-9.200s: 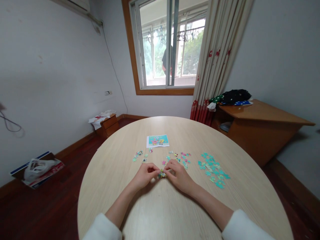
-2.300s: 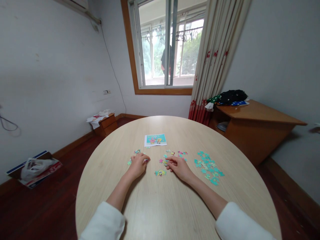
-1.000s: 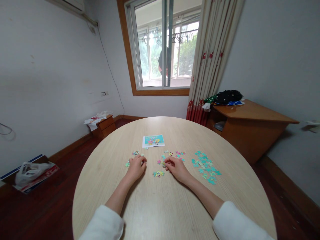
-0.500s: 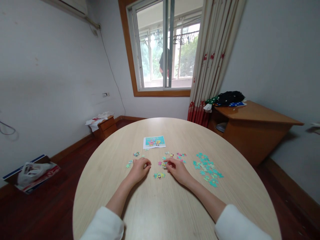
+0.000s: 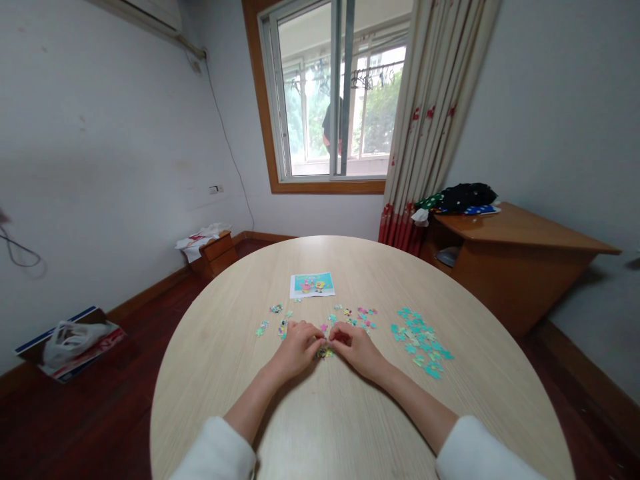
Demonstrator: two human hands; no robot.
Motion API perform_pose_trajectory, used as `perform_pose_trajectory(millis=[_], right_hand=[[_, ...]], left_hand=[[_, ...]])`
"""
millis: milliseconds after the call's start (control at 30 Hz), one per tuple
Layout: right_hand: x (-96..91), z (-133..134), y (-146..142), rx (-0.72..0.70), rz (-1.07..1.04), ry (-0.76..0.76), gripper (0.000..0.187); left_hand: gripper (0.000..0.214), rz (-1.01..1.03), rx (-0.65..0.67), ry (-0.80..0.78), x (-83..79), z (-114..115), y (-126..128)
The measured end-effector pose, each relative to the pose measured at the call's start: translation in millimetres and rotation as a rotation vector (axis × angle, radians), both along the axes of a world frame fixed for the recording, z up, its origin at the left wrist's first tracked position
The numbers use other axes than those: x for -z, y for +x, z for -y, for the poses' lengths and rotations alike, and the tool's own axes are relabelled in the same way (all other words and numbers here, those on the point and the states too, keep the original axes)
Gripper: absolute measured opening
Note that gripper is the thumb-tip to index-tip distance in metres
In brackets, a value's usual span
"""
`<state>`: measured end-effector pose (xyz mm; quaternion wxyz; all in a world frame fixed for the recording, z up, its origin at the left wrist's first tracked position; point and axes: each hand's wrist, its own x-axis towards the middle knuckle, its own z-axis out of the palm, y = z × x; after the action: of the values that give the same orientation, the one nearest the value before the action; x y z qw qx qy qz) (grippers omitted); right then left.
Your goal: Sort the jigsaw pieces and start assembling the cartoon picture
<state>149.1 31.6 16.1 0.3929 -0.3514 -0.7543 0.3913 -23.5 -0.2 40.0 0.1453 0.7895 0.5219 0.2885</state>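
Observation:
My left hand (image 5: 300, 348) and my right hand (image 5: 356, 348) meet fingertip to fingertip just above the table. The right fingers are pinched on a small puzzle piece, mostly hidden by them. My left thumb and fingers are closed too, and what they grip is too small to make out. Right below the fingertips lies a small joined cluster of yellow puzzle pieces (image 5: 325, 354), partly covered by the hands. Pink puzzle pieces (image 5: 367, 311) lie beyond the right hand. Beyond the left hand are light green pieces (image 5: 261, 328) and a dark, multicoloured group (image 5: 276, 309).
A round wooden table (image 5: 310, 427) fills the foreground. A printed cartoon picture (image 5: 313, 285) lies flat behind the pieces. Many turquoise puzzle pieces (image 5: 423, 340) are spread at the right. Beyond stand a wooden desk (image 5: 520, 267) with cloths and a window, with a person outside.
My left hand has moved right, and my right hand has come slightly nearer, so their fingertips now meet over the yellow cluster. The view has shifted slightly.

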Motion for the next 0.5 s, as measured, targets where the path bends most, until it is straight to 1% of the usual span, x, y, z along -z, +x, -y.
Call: perform_pose_trajectory(millis=[167,267,367,433,500], right_hand=[[-0.7,1.0,-1.3,0.007,-0.001,-0.006,0.007],[-2.2,0.6,-0.5,0.048,0.012,0.015,0.005],[-2.3,-1.8,1.2,0.111,0.030,0.030,0.005],[-1.9,-3.4,2.2,0.135,0.039,0.022,0.005],[-2.0,-4.0,2.8,0.139,0.046,0.011,0.006]], left_hand=[[0.017,-0.003,-0.001,0.008,3.9,-0.1,1.4],[0.019,0.039,-0.034,0.020,4.4,-3.7,-3.7],[0.024,0.085,-0.129,0.040,4.1,-11.5,-16.2],[0.026,0.095,-0.233,0.048,3.6,-18.2,-29.7],[0.027,0.070,-0.330,0.005,3.1,-24.4,-47.2]])
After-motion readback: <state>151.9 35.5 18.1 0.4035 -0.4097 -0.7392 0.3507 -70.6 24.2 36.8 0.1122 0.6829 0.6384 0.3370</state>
